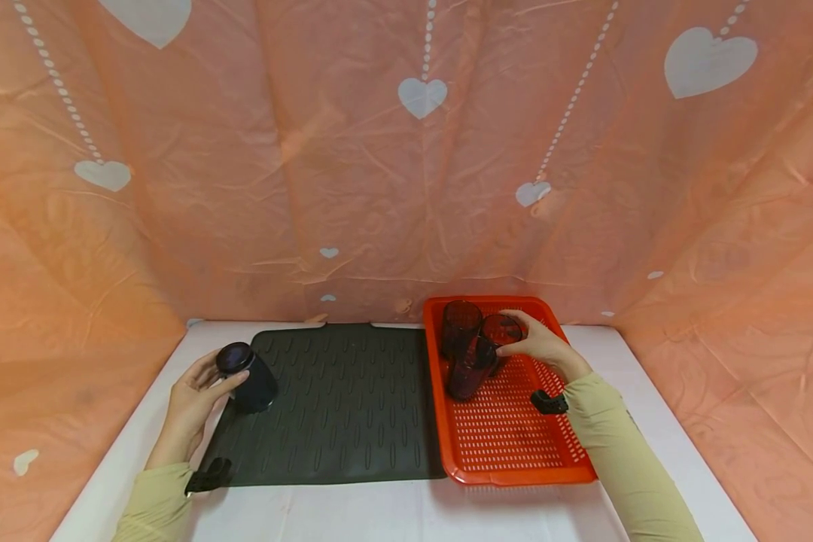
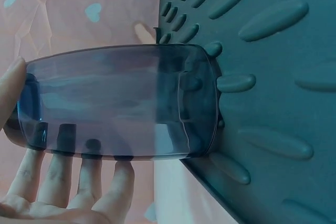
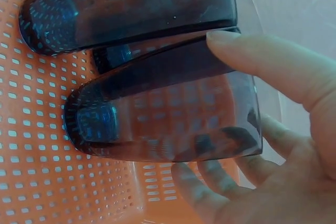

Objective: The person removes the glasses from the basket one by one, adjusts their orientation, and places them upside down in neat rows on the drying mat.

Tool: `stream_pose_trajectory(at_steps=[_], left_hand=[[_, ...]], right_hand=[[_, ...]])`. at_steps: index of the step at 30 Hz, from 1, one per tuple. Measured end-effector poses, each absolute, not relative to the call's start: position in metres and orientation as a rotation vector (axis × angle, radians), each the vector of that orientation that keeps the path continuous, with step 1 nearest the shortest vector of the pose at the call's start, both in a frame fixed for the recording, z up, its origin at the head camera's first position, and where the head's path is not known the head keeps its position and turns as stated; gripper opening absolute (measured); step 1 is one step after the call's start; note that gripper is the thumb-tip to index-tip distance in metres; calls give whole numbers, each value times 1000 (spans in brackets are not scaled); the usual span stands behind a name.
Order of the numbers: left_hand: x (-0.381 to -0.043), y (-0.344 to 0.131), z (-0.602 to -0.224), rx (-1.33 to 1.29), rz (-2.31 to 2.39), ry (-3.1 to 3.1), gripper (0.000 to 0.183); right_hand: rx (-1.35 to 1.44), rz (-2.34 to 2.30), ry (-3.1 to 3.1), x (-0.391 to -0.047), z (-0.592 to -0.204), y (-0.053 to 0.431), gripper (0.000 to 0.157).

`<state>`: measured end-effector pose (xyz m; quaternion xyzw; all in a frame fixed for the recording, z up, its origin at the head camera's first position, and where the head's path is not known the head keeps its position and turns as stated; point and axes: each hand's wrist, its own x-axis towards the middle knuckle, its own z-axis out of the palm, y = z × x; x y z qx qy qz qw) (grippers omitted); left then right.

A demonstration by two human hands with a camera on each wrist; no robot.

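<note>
- Head view: the left glass (image 1: pixel 256 388) is at the left edge of the mat (image 1: pixel 339 421), its narrower end up, so it looks mouth-down; the left hand (image 1: pixel 193 403) has thumb and fingers curled round its upper part.
- Head view: in the basket (image 1: pixel 501 478), just right of the mat, the right hand (image 1: pixel 538 342) pinches the right glass (image 1: pixel 501 325) near its top between thumb and fingers. The far glass (image 1: pixel 459 318) and near glass (image 1: pixel 469 376) are on its side toward the mat, crowded close, so a hard knock between them could chip one.
- Left wrist view: the left glass meets the mat at its wider end, thumb on one side, four fingertips along the other. The wall looks stiff, smooth and thin, the base thicker; likely fairly light but slippery, and breakable if it is glass. The taper narrows toward the fingers, so a grip could slide off that end; holding a little nearer the mat, round the fuller body, should be surer.
- Right wrist view: the right glass is mouth-up, away from the mat, thumb at its rim and fingers opposite. Its flare should help stop it slipping down; firm, even pressure below the rim suits it. Whether its base touches the basket floor I cannot tell.
</note>
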<state>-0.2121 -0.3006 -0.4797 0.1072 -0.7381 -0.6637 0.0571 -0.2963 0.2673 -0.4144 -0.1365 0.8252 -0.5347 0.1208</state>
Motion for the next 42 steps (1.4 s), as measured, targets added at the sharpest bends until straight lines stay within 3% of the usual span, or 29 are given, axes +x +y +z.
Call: stream_pose_trajectory(at_steps=[5,11,19,30,42], left_hand=[[-229,-320,-511,242,-2108,-2131,79],[-226,-317,-506,232,-2098,-2144,71],[-227,-315,-507,284,-2069,-2193,79],[-208,-296,-474,335,-2019,-2226,76],[-220,-310,-497,319,-2036,-2224,79]], right_hand=[[-352,-1559,2408,-293,-412,268,81],[-333,-1554,2419,-291,-412,268,81],[-298,-1558,2466,-287,-408,267,81],[-242,-1520,2535,-283,-407,266,83],[-216,-1608,2567,-280,-411,271,80]])
